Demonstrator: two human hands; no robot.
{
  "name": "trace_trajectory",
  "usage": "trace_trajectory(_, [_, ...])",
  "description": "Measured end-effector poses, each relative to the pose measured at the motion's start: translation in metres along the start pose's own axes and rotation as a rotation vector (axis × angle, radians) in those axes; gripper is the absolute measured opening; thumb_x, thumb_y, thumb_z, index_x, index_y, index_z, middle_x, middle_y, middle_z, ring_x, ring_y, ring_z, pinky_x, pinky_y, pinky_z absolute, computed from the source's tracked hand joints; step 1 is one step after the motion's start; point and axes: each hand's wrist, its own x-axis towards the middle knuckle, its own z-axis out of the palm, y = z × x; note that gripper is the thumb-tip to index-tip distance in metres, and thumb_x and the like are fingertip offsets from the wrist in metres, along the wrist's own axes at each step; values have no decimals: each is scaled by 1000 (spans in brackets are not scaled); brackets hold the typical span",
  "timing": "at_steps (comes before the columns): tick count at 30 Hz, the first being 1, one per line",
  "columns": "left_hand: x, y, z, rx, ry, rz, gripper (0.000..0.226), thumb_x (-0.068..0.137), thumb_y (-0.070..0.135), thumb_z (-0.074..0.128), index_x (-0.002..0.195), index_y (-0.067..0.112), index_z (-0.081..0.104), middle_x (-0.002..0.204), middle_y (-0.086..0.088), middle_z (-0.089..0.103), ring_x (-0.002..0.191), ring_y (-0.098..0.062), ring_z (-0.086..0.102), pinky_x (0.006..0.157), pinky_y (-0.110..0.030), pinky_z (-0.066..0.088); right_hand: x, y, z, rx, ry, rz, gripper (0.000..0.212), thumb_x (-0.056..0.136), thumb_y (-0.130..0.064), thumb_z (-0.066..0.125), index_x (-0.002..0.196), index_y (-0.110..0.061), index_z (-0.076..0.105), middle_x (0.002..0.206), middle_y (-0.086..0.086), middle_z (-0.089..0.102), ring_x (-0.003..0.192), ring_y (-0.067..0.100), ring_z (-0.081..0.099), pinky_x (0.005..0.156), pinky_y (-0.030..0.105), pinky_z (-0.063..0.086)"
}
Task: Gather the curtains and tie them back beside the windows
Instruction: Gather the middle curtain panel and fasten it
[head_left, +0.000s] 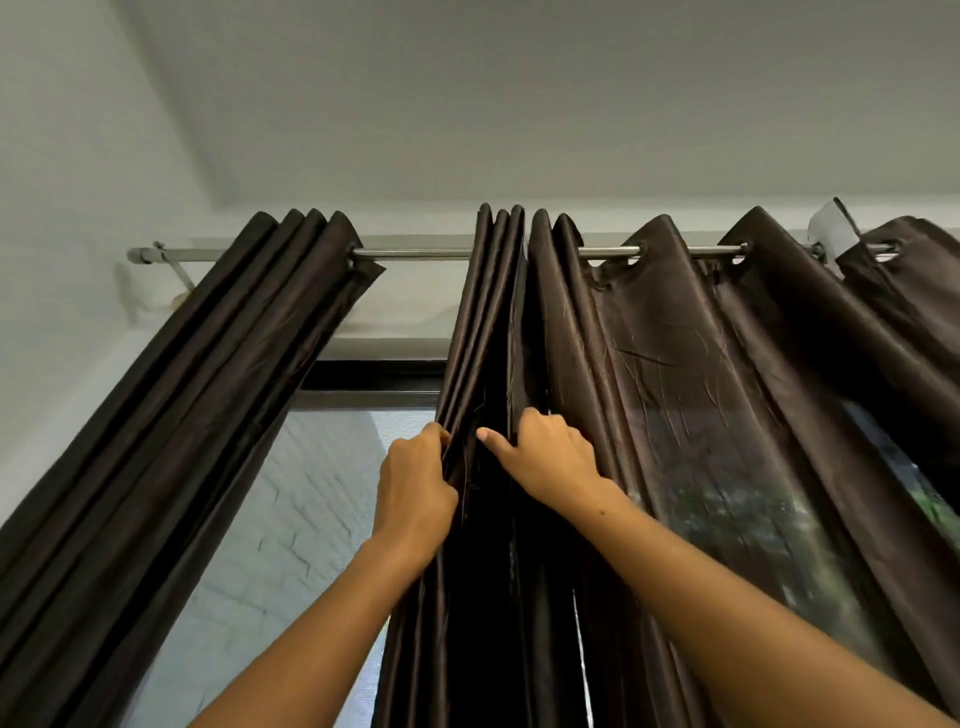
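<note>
Dark brown eyelet curtains hang from a metal rod (415, 253) above the window. A gathered curtain (171, 431) hangs slanting at the left. In the middle a bunch of tight folds (483, 322) hangs straight down. My left hand (413, 488) grips the left edge of that bunch with curled fingers. My right hand (545, 457) reaches into the folds just right of it, fingers tucked behind the cloth, thumb pointing left. To the right the spread curtain (701, 374) still covers the glass in wide pleats.
Between the left curtain and the middle bunch the window (311, 519) shows a pale brick wall outside. White ceiling and wall fill the upper view. A white bracket (831, 228) holds the rod at the right, another at the left end (176, 275).
</note>
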Motion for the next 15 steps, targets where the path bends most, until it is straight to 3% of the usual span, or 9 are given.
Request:
trace_trajectory(3, [2, -11, -1, 82, -32, 8, 39, 80, 6, 64, 116, 17, 55, 104, -8, 59, 95, -25, 59, 74, -28, 47, 15, -12, 13, 121, -103, 139, 69, 91, -35, 61, 142, -1, 29, 131, 17, 50, 117, 37, 53, 90, 43, 46])
trace_trajectory(6, [2, -17, -2, 36, -84, 4, 43, 80, 1, 65, 120, 12, 54, 109, -7, 60, 100, -24, 59, 80, -27, 49, 30, -23, 23, 141, -83, 125, 75, 89, -12, 61, 150, -9, 17, 131, 19, 51, 112, 38, 56, 87, 44, 51])
trace_trajectory(10, [3, -36, -14, -7, -44, 70, 42, 72, -16, 47, 103, 9, 63, 86, -10, 65, 77, -25, 62, 67, -43, 54, 42, -53, 34, 170, -59, -12, 81, 79, 1, 57, 150, -20, 25, 129, 12, 59, 117, 33, 54, 87, 39, 50])
trace_trajectory(13, [9, -65, -42, 13, 26, 99, 45, 71, -14, 49, 106, 8, 66, 87, -12, 67, 81, -29, 63, 68, -41, 52, 49, -92, 47, 259, -69, -61, 80, 75, 0, 56, 148, -23, 32, 128, 8, 61, 119, 29, 56, 91, 42, 51])
trace_trajectory(15, [11, -84, -66, 36, 56, 111, 49, 70, -15, 49, 110, 7, 65, 92, -14, 68, 86, -30, 63, 65, -30, 47, 55, -116, 59, 327, -83, -109, 79, 74, 0, 57, 146, -24, 35, 127, 7, 62, 119, 29, 56, 89, 47, 53])
